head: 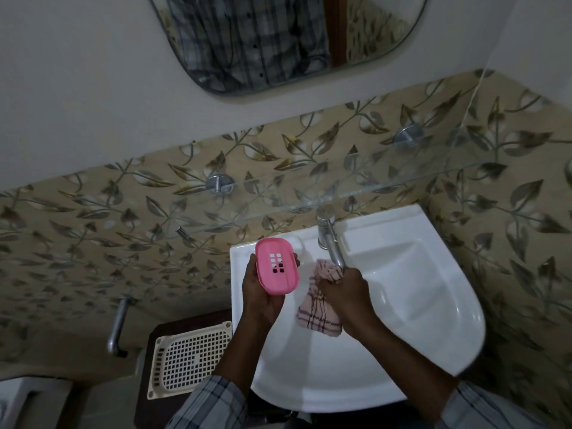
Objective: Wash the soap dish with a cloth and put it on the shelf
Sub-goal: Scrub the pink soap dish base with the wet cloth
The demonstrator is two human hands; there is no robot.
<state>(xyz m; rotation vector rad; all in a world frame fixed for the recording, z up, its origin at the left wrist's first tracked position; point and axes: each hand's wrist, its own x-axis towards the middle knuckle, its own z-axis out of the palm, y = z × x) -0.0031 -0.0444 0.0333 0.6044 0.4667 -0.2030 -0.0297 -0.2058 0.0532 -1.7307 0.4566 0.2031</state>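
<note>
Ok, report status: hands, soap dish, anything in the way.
Left hand holds the pink soap dish over the sink's left edge. Right hand grips the cloth under the tap. Glass shelf above, nothing seen blocking it.

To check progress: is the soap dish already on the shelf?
No, the left hand holds the soap dish over the sink corner, below the shelf.

A white sink point(427, 292) with a steel tap point(331, 243) sits below a mirror point(278, 41), a cream perforated basket point(188, 357) beside it.
</note>
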